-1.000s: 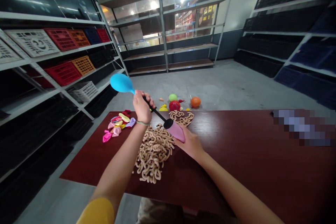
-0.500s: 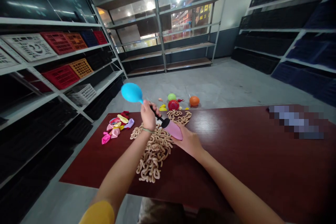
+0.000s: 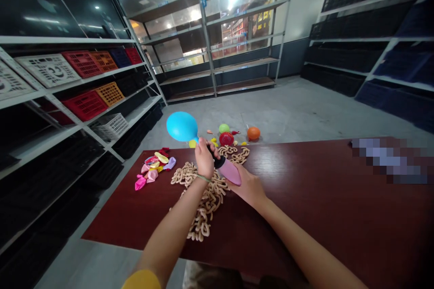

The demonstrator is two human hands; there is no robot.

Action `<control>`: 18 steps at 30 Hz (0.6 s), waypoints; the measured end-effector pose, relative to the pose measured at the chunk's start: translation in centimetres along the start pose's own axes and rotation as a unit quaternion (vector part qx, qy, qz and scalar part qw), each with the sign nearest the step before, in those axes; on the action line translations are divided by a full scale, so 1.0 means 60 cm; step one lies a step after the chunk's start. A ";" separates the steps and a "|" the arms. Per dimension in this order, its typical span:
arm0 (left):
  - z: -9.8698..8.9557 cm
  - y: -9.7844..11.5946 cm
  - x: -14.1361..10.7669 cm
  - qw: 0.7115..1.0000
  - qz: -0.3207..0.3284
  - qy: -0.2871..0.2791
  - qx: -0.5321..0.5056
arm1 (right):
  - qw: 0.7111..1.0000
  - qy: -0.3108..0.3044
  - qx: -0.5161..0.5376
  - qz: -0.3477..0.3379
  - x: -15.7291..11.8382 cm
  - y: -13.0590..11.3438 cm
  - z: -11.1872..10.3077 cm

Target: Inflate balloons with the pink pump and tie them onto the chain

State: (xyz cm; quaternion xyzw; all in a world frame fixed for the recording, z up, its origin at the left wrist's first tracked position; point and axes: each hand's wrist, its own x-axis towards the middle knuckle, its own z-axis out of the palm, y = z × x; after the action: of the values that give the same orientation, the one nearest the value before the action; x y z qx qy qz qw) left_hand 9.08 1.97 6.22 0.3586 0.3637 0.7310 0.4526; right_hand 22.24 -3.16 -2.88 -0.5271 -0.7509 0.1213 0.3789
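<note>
A partly inflated blue balloon (image 3: 182,126) sticks up from my left hand (image 3: 205,161), whose fingers are closed round its neck and the black end of a hand balloon pump (image 3: 230,172). The pump has a pink barrel with a black collar, and it tilts down to the right. My right hand (image 3: 250,188) is wrapped round the barrel's lower end. Below my hands, a heap of beige, curly, rope-like pieces (image 3: 200,223) lies on the table, partly hidden by my left forearm. Several limp balloons (image 3: 152,167) in pink, yellow, red and lilac lie to the left.
The dark red table (image 3: 305,198) spans the foreground, with a blurred-out item (image 3: 386,160) at its right. On the floor beyond lie an orange balloon (image 3: 253,133), a red balloon (image 3: 226,138) and a green one (image 3: 224,128). Shelves with crates (image 3: 86,104) stand at the left.
My hands have come closer together, and less of the pump's black rod shows between them. The blue balloon looks slightly larger. The whole view has shifted a little.
</note>
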 end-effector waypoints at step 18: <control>-0.005 0.011 0.010 0.999 0.004 0.032 -0.023 | 0.999 0.018 -0.033 -0.028 0.003 0.012 0.007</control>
State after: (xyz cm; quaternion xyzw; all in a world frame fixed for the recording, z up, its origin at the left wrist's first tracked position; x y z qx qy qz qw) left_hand 8.36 2.25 6.78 0.3261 0.3601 0.7520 0.4456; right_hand 22.43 -2.59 -3.54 -0.5204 -0.7621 0.0761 0.3776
